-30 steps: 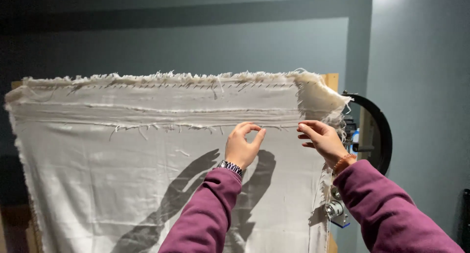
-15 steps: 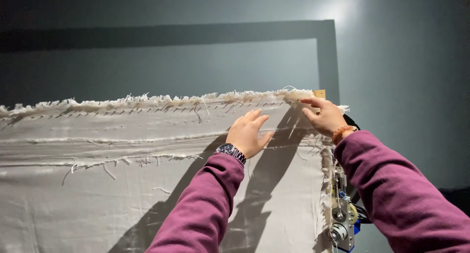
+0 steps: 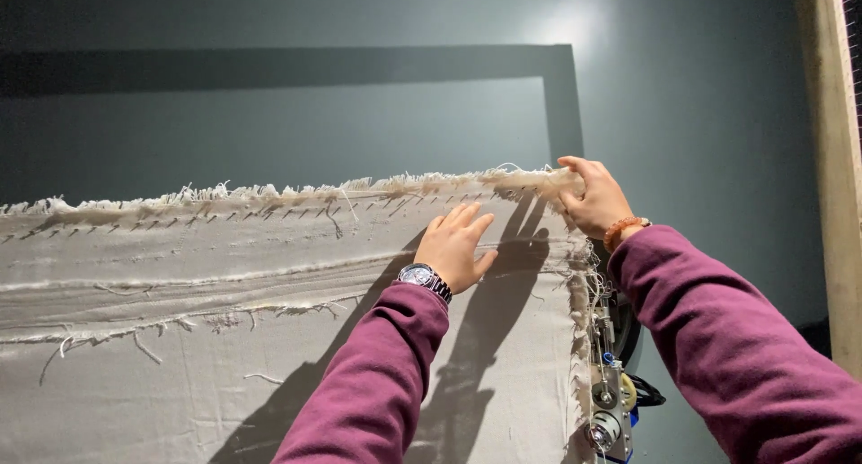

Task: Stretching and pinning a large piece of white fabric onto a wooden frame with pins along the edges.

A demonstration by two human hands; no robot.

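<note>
We see a pale cloth [image 3: 224, 320] stretched upright in front of a dark grey wall [image 3: 700, 96], its frayed top edge running from the left border to a corner at the right. Our left hand [image 3: 458, 247] lies flat on the cloth just below that edge, fingers [image 3: 469, 220] straight, close together and pointing up toward the fringe, holding nothing. A watch [image 3: 422, 276] sits on that wrist above the maroon sleeve [image 3: 377, 383]. Our right hand [image 3: 594, 197] is at the top right corner, fingers curled over the frayed edge and gripping it, thumb behind where we cannot tell its place. A bead bracelet [image 3: 624, 229] circles that wrist. Below the corner, a metal device [image 3: 606, 410] with small wheels hangs beside the cloth's right edge. A wooden post [image 3: 835, 177] stands at far right.
</note>
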